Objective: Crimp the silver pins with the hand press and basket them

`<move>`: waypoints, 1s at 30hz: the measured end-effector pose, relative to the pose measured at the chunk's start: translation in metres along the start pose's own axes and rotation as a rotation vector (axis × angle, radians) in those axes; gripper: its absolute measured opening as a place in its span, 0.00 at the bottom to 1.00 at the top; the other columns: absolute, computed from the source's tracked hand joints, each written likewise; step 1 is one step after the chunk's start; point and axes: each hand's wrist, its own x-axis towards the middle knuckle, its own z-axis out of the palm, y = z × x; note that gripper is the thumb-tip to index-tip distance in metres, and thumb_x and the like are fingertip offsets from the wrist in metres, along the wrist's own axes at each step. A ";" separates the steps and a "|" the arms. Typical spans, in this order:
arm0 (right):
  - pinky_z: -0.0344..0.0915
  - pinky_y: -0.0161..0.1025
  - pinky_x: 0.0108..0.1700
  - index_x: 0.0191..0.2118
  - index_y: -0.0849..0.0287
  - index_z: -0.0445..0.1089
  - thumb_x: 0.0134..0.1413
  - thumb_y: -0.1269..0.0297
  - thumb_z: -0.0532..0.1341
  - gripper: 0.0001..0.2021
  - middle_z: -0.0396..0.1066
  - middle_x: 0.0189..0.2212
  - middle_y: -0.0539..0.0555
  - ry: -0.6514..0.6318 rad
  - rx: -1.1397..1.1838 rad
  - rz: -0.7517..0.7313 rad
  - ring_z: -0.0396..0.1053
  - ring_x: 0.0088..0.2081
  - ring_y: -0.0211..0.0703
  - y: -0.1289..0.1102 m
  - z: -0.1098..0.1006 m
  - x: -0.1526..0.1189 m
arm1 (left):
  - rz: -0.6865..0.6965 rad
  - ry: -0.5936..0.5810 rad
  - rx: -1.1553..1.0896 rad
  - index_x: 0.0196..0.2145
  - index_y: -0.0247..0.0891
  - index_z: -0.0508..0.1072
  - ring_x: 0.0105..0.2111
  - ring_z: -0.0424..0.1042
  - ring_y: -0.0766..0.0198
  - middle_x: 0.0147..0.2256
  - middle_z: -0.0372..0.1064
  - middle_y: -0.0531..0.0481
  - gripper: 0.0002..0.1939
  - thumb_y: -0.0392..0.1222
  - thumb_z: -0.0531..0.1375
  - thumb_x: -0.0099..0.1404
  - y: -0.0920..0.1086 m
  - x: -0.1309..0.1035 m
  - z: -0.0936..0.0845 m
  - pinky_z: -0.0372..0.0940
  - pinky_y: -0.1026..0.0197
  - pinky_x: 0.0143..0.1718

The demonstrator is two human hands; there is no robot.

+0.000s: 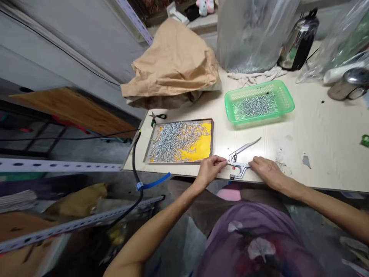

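Observation:
Snap fastener pliers lie near the front edge of the table, their upper handle raised and their C-shaped jaw towards me. A small red part shows inside the jaw. On the left, my left hand is closed, thumb and fingers pinched at the end of the pliers. My right hand has its fingers closed on the lower handle from the right side. Its palm faces down, so part of the grip is hidden. Left of the pliers, a shallow tray with a yellow bottom holds many small metal pins.
A green plastic basket with more metal pins stands behind the pliers. Scissors lie behind the tray. At the back are a brown paper bag, a large clear plastic bag and a kettle.

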 end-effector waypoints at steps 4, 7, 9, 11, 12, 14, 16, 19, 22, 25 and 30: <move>0.55 0.38 0.33 0.37 0.60 0.69 0.61 0.77 0.53 0.09 0.67 0.32 0.55 0.030 -0.043 -0.029 0.63 0.35 0.44 -0.001 0.004 -0.001 | -0.101 -0.034 -0.137 0.27 0.33 0.77 0.18 0.60 0.71 0.18 0.67 0.55 0.14 0.48 0.67 0.50 -0.012 -0.012 0.026 0.53 0.69 0.19; 0.54 0.39 0.33 0.37 0.60 0.69 0.61 0.78 0.53 0.10 0.68 0.32 0.55 0.050 -0.056 -0.033 0.63 0.34 0.44 -0.004 0.003 -0.002 | -0.113 -0.025 -0.176 0.25 0.32 0.76 0.20 0.62 0.71 0.19 0.68 0.54 0.15 0.48 0.69 0.47 -0.017 -0.010 0.031 0.55 0.68 0.21; 0.54 0.38 0.33 0.37 0.61 0.69 0.59 0.79 0.53 0.10 0.68 0.32 0.56 0.064 -0.062 -0.035 0.63 0.34 0.44 -0.004 0.003 -0.003 | -0.113 -0.036 -0.189 0.24 0.31 0.76 0.21 0.63 0.70 0.20 0.69 0.53 0.15 0.47 0.69 0.46 -0.019 -0.007 0.033 0.56 0.68 0.23; 0.54 0.38 0.33 0.37 0.61 0.69 0.58 0.81 0.53 0.11 0.68 0.33 0.56 0.075 -0.074 -0.036 0.63 0.34 0.44 -0.004 0.004 -0.004 | -0.117 -0.051 -0.175 0.24 0.31 0.76 0.21 0.62 0.70 0.19 0.68 0.53 0.15 0.47 0.69 0.45 -0.020 -0.005 0.034 0.55 0.67 0.23; 0.54 0.39 0.33 0.37 0.61 0.69 0.57 0.81 0.53 0.11 0.68 0.33 0.56 0.082 -0.080 -0.037 0.63 0.34 0.44 -0.004 0.005 -0.004 | -0.120 -0.059 -0.158 0.24 0.31 0.76 0.20 0.61 0.71 0.19 0.68 0.53 0.15 0.47 0.68 0.45 -0.020 -0.005 0.034 0.54 0.67 0.23; 0.54 0.38 0.33 0.37 0.61 0.69 0.56 0.81 0.54 0.11 0.68 0.33 0.56 0.098 -0.086 -0.043 0.63 0.34 0.44 -0.004 0.008 -0.004 | -0.121 -0.077 -0.105 0.23 0.30 0.76 0.20 0.59 0.72 0.18 0.65 0.55 0.14 0.47 0.67 0.46 -0.020 -0.004 0.033 0.52 0.67 0.23; 0.53 0.38 0.32 0.37 0.61 0.69 0.56 0.81 0.54 0.10 0.68 0.32 0.56 0.117 -0.087 -0.053 0.63 0.34 0.44 -0.003 0.010 -0.005 | -0.124 -0.106 -0.033 0.22 0.31 0.75 0.19 0.56 0.73 0.16 0.62 0.57 0.13 0.47 0.66 0.48 -0.017 -0.003 0.031 0.49 0.68 0.22; 0.52 0.38 0.31 0.37 0.61 0.68 0.57 0.81 0.54 0.10 0.68 0.32 0.56 0.143 -0.092 -0.078 0.61 0.33 0.43 -0.001 0.011 -0.005 | -0.159 -0.170 0.065 0.21 0.32 0.74 0.17 0.53 0.74 0.15 0.58 0.58 0.13 0.46 0.65 0.50 -0.010 -0.002 0.027 0.46 0.68 0.21; 0.52 0.39 0.32 0.36 0.61 0.69 0.60 0.79 0.53 0.10 0.67 0.31 0.55 0.172 -0.115 -0.099 0.61 0.32 0.43 0.002 0.010 -0.003 | -0.226 -0.263 0.122 0.20 0.33 0.72 0.15 0.51 0.74 0.15 0.58 0.58 0.13 0.47 0.64 0.52 -0.004 0.000 0.025 0.45 0.68 0.18; 0.52 0.39 0.32 0.36 0.61 0.70 0.61 0.79 0.52 0.11 0.67 0.30 0.55 0.184 -0.135 -0.108 0.60 0.32 0.43 0.005 0.009 0.001 | -0.257 -0.311 0.157 0.19 0.34 0.69 0.13 0.50 0.74 0.14 0.58 0.58 0.14 0.47 0.63 0.53 -0.001 0.000 0.024 0.45 0.68 0.17; 0.53 0.39 0.32 0.36 0.62 0.70 0.61 0.80 0.50 0.14 0.67 0.30 0.56 0.189 -0.126 -0.100 0.60 0.32 0.44 0.004 0.011 0.004 | -0.267 -0.298 0.139 0.20 0.34 0.69 0.12 0.52 0.75 0.12 0.56 0.59 0.12 0.46 0.62 0.54 -0.004 -0.001 0.026 0.44 0.69 0.15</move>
